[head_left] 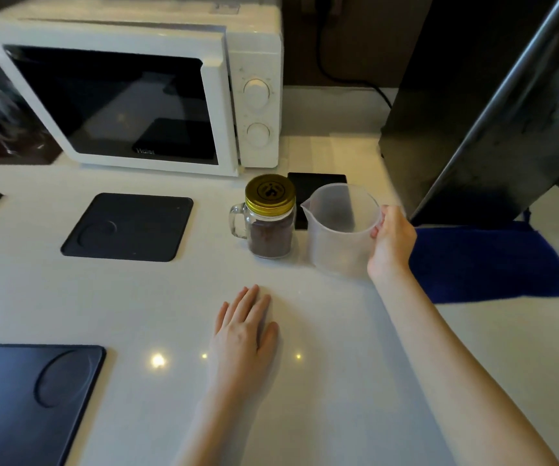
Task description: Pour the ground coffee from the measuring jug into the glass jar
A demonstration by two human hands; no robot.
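A glass jar (270,230) with a handle and a gold screw lid stands on the white counter, about half full of dark ground coffee. Right beside it stands a translucent plastic measuring jug (338,230), upright, spout pointing left toward the jar; it looks empty. My right hand (390,242) grips the jug on its right side, where the handle is hidden by my fingers. My left hand (246,327) lies flat on the counter in front of the jar, fingers apart, holding nothing.
A white microwave (137,85) stands at the back left. Black mats lie at centre left (127,227) and front left (19,398), a small black pad (318,183) behind the jug. A blue cloth (493,260) lies to the right under a dark open door (490,112).
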